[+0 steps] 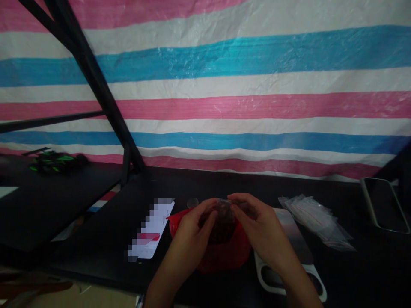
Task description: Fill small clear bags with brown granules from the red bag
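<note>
Between the fingertips of both hands is a small clear plastic bag [224,206]. My left hand [196,229] pinches its left side, and my right hand [261,224] grips its right side. Directly below them stands a red plastic bag [224,256], its mouth spread around dark contents that are too dim to make out. Beside my right forearm lies a kitchen scale [293,235] with a silver plate and white frame, partly covered by that arm. A small clear round disc [192,202] sits just behind my left hand.
A pile of flat clear zip bags [317,222] lies right of the scale, with a phone [385,205] farther right. On the left is a white printed sheet [160,231]. A black metal post [105,94] rises beyond it, near a green-and-black toy car [56,162].
</note>
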`<act>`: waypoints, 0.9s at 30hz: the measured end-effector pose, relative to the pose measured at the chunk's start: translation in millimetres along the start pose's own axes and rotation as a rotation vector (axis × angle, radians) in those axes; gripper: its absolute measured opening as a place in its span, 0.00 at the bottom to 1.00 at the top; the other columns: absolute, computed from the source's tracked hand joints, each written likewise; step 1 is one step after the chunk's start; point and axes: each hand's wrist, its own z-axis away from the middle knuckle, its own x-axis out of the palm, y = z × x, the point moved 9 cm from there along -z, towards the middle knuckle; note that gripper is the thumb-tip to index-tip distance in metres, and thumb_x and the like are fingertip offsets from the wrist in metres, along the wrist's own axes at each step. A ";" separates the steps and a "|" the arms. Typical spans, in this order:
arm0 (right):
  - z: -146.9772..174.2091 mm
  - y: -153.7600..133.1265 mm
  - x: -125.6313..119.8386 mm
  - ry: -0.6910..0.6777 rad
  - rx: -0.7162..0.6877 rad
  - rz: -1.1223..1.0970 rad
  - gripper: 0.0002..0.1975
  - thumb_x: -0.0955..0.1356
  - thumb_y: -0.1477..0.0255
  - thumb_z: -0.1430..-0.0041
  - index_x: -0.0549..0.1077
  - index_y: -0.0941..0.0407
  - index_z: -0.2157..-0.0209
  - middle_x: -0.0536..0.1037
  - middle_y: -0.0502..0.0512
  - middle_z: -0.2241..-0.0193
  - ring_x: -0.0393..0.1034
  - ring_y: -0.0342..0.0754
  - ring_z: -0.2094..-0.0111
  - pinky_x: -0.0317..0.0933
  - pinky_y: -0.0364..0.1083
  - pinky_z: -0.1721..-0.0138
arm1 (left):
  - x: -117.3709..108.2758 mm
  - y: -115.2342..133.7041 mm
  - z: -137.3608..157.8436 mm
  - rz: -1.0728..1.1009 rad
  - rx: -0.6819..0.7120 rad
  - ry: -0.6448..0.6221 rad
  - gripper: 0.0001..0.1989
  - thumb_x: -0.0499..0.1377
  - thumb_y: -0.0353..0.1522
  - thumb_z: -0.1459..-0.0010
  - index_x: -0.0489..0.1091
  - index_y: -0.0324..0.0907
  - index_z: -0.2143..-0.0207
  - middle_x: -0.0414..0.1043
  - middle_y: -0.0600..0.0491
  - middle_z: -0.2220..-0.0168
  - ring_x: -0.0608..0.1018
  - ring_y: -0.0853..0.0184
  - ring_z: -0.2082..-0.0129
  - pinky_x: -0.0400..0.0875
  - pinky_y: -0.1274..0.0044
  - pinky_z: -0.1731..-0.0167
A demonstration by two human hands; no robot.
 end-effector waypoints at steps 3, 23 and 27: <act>1.7 -3.0 2.4 -0.002 -0.024 -0.044 0.15 0.71 0.63 0.39 0.80 0.51 0.52 0.84 0.54 0.58 0.79 0.50 0.60 0.73 0.48 0.56 | -10.5 7.5 -1.5 -0.007 0.044 0.072 0.13 0.59 0.37 0.35 0.79 0.45 0.52 0.85 0.50 0.50 0.85 0.61 0.49 0.80 0.71 0.49; 7.1 -1.1 26.7 -0.170 0.016 0.037 0.17 0.69 0.74 0.40 0.80 0.51 0.50 0.85 0.52 0.59 0.81 0.49 0.57 0.72 0.47 0.53 | -24.9 14.2 6.0 -0.124 0.043 0.017 0.13 0.57 0.37 0.32 0.81 0.48 0.53 0.85 0.52 0.53 0.84 0.61 0.55 0.77 0.71 0.51; 5.8 0.4 24.3 -0.137 0.051 0.089 0.15 0.70 0.74 0.42 0.81 0.52 0.53 0.85 0.51 0.65 0.80 0.51 0.61 0.72 0.47 0.59 | -30.0 15.8 6.6 -0.168 0.074 0.041 0.13 0.58 0.36 0.32 0.82 0.49 0.54 0.85 0.52 0.53 0.84 0.60 0.54 0.77 0.70 0.52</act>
